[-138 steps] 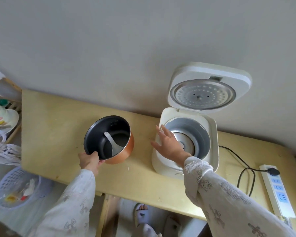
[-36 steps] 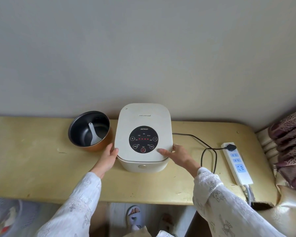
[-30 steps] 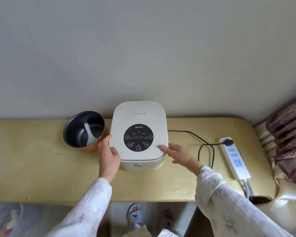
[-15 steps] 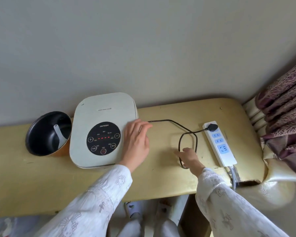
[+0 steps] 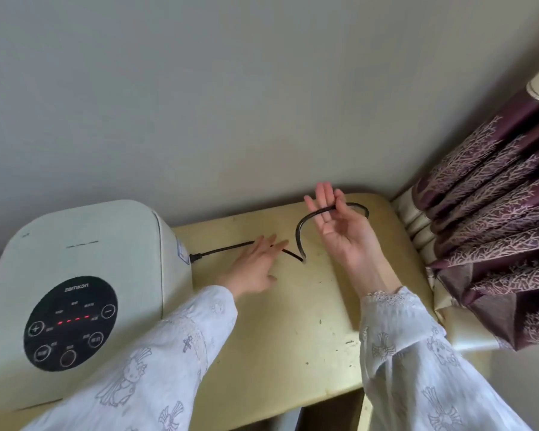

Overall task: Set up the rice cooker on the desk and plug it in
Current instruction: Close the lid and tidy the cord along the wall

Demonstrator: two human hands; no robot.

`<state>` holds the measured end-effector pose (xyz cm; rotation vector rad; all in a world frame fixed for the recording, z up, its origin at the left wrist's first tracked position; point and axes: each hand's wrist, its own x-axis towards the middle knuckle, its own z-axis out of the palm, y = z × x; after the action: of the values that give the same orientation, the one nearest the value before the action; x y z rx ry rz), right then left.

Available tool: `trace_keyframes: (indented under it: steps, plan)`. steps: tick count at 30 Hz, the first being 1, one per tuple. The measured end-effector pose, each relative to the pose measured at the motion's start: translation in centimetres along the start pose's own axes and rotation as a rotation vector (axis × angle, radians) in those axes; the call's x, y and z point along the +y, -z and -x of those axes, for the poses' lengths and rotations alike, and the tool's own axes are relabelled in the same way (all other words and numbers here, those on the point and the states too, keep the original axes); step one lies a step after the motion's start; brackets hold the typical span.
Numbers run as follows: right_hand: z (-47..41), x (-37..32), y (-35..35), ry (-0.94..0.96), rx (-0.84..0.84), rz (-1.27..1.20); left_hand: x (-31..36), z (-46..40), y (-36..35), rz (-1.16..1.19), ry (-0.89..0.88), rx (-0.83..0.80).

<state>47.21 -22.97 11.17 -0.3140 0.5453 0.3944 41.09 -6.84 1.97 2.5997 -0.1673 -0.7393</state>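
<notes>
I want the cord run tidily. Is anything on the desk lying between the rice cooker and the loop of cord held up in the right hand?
Only the left hand, resting flat across the cord beside the rice cooker. The right hand pinches the loop above bare desk; no other object shows there.

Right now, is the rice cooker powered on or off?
On: the rice cooker has red indicator lights glowing across its black control panel.

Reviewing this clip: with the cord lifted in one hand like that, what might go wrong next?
1. The right hand lifts the black cord in a loop; a tug could strain the connector at the rice cooker, whose panel lights are on.
2. The left hand lies on the cord, so pulling could kink it.
</notes>
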Motion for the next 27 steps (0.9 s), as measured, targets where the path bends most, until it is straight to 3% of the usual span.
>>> trace_keyframes:
  steps: [4,7,9,11,15,20,22,24,27]
  plan:
    - [-2.5,-1.6,-0.1,0.038,-0.018,-0.003,2.8,-3.8,-2.0,0.050,-0.094,-0.035]
    - [-4.0,-2.9,0.3,0.101,-0.012,0.215,3.8,-4.6,-1.9,-0.025,-0.089,0.228]
    - [-5.0,-4.2,0.5,0.155,0.010,0.225,3.4,-4.9,-1.3,-0.107,-0.120,0.398]
    - [-5.8,-4.9,0.7,0.178,0.062,0.205,2.8,-5.0,0.0,-0.030,-0.058,0.509]
    - [-6.8,-3.1,0.7,0.075,0.132,0.166,1.2,-6.4,3.9,0.162,0.150,0.552]
    - [-6.9,-0.5,-0.2,-0.157,0.176,0.103,-1.5,-7.4,5.3,0.050,0.344,0.473]
    - [-6.3,-0.3,0.1,-0.272,0.179,0.243,-2.5,-7.4,4.7,0.024,0.401,0.402]
    - [-5.7,-0.3,0.7,-0.307,0.188,0.545,-3.6,-7.1,4.2,0.001,0.459,0.355]
    - [-5.4,-0.1,2.0,-0.082,0.284,1.148,-5.3,-6.7,4.0,-0.073,0.540,0.325]
